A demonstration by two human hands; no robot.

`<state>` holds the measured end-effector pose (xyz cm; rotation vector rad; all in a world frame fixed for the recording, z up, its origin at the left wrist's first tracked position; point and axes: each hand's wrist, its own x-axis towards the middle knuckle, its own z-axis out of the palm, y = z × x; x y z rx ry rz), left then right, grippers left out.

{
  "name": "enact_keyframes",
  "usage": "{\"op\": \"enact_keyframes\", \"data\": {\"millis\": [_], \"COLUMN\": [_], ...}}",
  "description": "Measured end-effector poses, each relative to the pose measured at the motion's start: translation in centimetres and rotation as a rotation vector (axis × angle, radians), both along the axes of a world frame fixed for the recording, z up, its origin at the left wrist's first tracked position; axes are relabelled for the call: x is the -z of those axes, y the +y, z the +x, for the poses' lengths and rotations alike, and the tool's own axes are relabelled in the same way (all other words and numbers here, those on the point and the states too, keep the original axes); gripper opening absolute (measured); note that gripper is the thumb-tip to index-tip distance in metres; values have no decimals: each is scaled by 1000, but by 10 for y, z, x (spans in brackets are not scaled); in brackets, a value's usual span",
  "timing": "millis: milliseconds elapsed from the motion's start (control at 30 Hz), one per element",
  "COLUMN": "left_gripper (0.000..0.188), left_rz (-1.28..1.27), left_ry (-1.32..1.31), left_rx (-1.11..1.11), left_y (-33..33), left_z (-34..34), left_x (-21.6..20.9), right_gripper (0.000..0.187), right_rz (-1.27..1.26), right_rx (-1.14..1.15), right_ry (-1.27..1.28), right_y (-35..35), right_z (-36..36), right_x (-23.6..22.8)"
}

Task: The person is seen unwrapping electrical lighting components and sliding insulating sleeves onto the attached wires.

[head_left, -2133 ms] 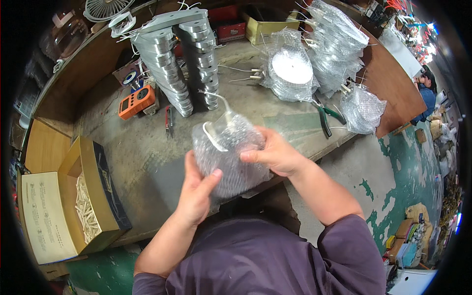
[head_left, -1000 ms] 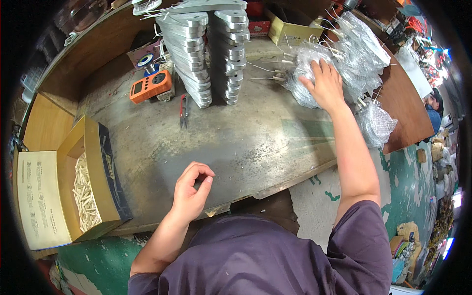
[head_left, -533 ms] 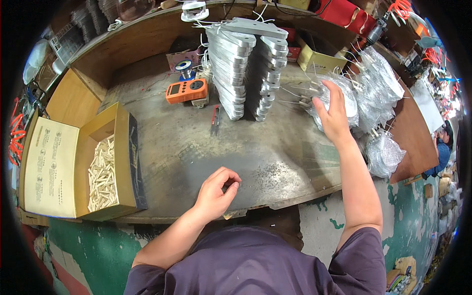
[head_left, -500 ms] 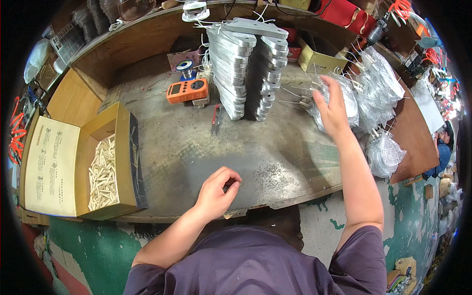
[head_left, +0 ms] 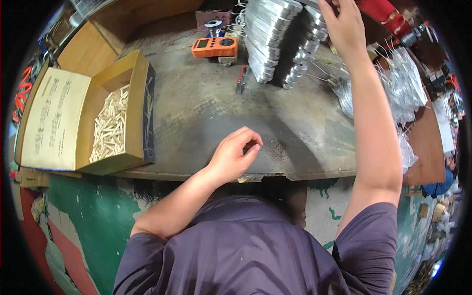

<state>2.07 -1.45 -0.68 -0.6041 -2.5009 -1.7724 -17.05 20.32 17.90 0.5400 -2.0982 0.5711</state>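
Observation:
My left hand (head_left: 237, 153) hovers or rests near the table's front edge, its fingers curled round toward the thumb; nothing shows in the gap between them. At the upper edge of the view, my right hand (head_left: 345, 29) is at the top of the two stacks of silvery metal bars (head_left: 268, 42). Its thumb and fingers close round the end of a flat metal bar (head_left: 310, 3) lying on top; the fingertips are partly cut off. Below the stacks lies a pair of red-handled tweezers (head_left: 241, 78).
An opened box (head_left: 132, 83) of small cream-coloured sticks (head_left: 110, 123) stands at left. An orange meter (head_left: 214, 47) and a solder spool (head_left: 214, 27) are behind. Bubble-wrapped bundles (head_left: 400, 86) with white wires lie at right, near a power drill (head_left: 415, 35).
My right hand has left the bubble-wrapped bundles and moved to the top of the metal stacks, closing on the upper bar. The view has shifted, while my left hand keeps its curl.

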Motion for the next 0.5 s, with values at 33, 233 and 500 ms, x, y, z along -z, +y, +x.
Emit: {"op": "enact_keyframes", "data": {"millis": [33, 233, 500], "left_gripper": [7, 18, 36], "left_rz": [3, -572, -811], "left_ry": [-5, 269, 438], "left_rx": [-25, 184, -372], "left_y": [-2, -7, -11], "left_z": [0, -24, -158], "left_x": [0, -45, -3], "right_gripper": [34, 24, 33], "right_rz": [3, 283, 203], "right_rx": [-25, 62, -37], "right_ry": [-5, 406, 86], "right_y": [-6, 3, 14], "right_z": [6, 21, -29], "right_x": [12, 35, 0]}}
